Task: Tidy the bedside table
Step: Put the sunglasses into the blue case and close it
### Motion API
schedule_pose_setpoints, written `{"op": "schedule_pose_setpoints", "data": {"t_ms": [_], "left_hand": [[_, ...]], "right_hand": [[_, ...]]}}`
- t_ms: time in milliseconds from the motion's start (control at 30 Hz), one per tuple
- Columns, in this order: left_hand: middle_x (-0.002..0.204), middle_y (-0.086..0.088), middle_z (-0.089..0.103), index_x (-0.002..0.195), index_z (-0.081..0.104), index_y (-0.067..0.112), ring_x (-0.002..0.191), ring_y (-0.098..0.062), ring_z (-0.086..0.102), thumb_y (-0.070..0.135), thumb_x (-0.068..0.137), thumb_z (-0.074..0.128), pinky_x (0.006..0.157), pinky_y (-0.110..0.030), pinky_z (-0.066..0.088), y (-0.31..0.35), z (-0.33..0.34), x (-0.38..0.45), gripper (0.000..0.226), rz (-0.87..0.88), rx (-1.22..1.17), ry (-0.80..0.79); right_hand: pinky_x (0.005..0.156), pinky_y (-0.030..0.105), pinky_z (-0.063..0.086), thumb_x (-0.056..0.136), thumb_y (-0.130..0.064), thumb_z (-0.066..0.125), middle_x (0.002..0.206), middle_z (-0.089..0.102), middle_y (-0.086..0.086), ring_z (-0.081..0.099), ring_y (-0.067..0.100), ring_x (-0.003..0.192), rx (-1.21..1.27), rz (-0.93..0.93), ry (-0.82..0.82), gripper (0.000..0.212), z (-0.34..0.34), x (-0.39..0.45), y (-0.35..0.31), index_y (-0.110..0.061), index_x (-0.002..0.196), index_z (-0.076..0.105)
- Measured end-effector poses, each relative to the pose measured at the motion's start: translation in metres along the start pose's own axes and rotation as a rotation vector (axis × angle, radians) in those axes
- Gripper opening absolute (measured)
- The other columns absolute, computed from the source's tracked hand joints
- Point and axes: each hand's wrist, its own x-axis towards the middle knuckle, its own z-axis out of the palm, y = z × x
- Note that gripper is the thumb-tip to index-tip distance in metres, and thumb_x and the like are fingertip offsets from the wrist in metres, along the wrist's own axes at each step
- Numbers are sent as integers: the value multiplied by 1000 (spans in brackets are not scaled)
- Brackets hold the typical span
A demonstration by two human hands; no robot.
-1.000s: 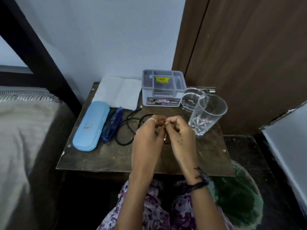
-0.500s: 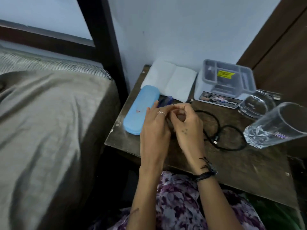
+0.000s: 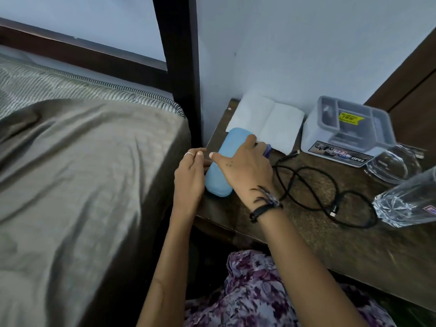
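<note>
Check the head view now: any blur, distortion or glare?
Head view: wide-angle bending bows the bed post; motion blur smears the drinking glass at the right edge; the right hand on the blue case is fairly sharp; soft, dim light; no strong glare.

The bedside table has bare wood along its near edge and near right, where a hand could pass. The far side is crowded: white cloth at the wall, grey box to its right, then a glass lid and a tumbler at the right edge. A black cable loops across the middle. The blue case fills the left edge, hard by the bed post.
</note>
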Motion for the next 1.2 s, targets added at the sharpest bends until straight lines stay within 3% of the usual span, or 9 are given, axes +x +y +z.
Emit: {"op": "schedule_pose_setpoints", "data": {"t_ms": [200, 300, 433, 567, 767, 867, 1000, 1100, 1200], "left_hand": [[82, -5, 65, 111, 55, 12, 65, -8, 63, 5, 95, 34, 51, -15, 51, 7, -9, 10, 27, -93, -128, -139], [77, -4, 63, 113, 51, 13, 64, -11, 66, -1, 91, 44, 58, -21, 55, 11, -14, 7, 27, -51, -194, -227], [115, -3, 57, 120, 41, 33, 105, -22, 59, 10, 78, 71, 91, -37, 50, 22, -18, 2, 57, 156, 83, -426], [127, 5, 45, 138, 31, 25, 117, -15, 49, 7, 73, 76, 98, -33, 45, 38, -6, -20, 80, 233, 174, -568], [123, 4, 45, 142, 26, 16, 116, -9, 44, 2, 74, 74, 84, -6, 40, 40, 49, -80, 84, 280, 147, -746], [135, -2, 46, 142, 24, 15, 125, -13, 43, 4, 71, 77, 102, -23, 39, 30, 74, -106, 89, 318, 166, -807], [129, 14, 40, 139, 26, 20, 120, 0, 36, 9, 67, 82, 95, -5, 34, 18, 93, -139, 91, 286, 111, -852], [137, 0, 32, 140, 26, 14, 124, -6, 34, 16, 62, 86, 103, -20, 35, 8, 99, -155, 99, 347, 148, -832], [126, 5, 32, 134, 30, 19, 113, -8, 43, 20, 64, 84, 97, -32, 44, 6, 97, -161, 89, 424, 213, -738]], "right_hand": [[71, 32, 33, 81, -47, 61, 135, 34, 17, 52, 34, 111, -217, -48, 13, 81, 13, 8, -11, -6, 139, 20], [71, 34, 30, 78, -49, 61, 127, 42, 11, 52, 33, 110, -185, -124, 35, 76, -7, 5, -6, -10, 134, 28], [75, 32, 36, 75, -42, 65, 128, 43, 4, 51, 27, 109, -91, -280, -77, 74, -63, -9, 15, -23, 136, 28], [86, 42, 46, 71, -35, 70, 125, 42, -3, 50, 20, 107, -110, -336, -227, 81, -115, -28, 51, -35, 136, 21], [85, 47, 47, 72, -40, 69, 132, 44, 1, 52, 24, 105, -125, -121, -203, 79, -139, -59, 110, -35, 134, 21], [84, 46, 47, 75, -38, 68, 132, 44, 8, 53, 28, 104, -28, 38, -147, 76, -134, -74, 133, -28, 136, 23], [80, 37, 41, 75, -41, 68, 128, 49, 14, 54, 34, 108, 82, 311, 149, 70, -125, -92, 145, -15, 129, 33], [83, 36, 39, 75, -43, 67, 132, 43, 17, 53, 38, 111, 238, 492, 328, 75, -121, -101, 138, -12, 134, 31], [74, 34, 36, 76, -43, 68, 132, 32, 15, 56, 40, 99, 309, 529, 376, 78, -115, -102, 127, -12, 135, 27]]}}
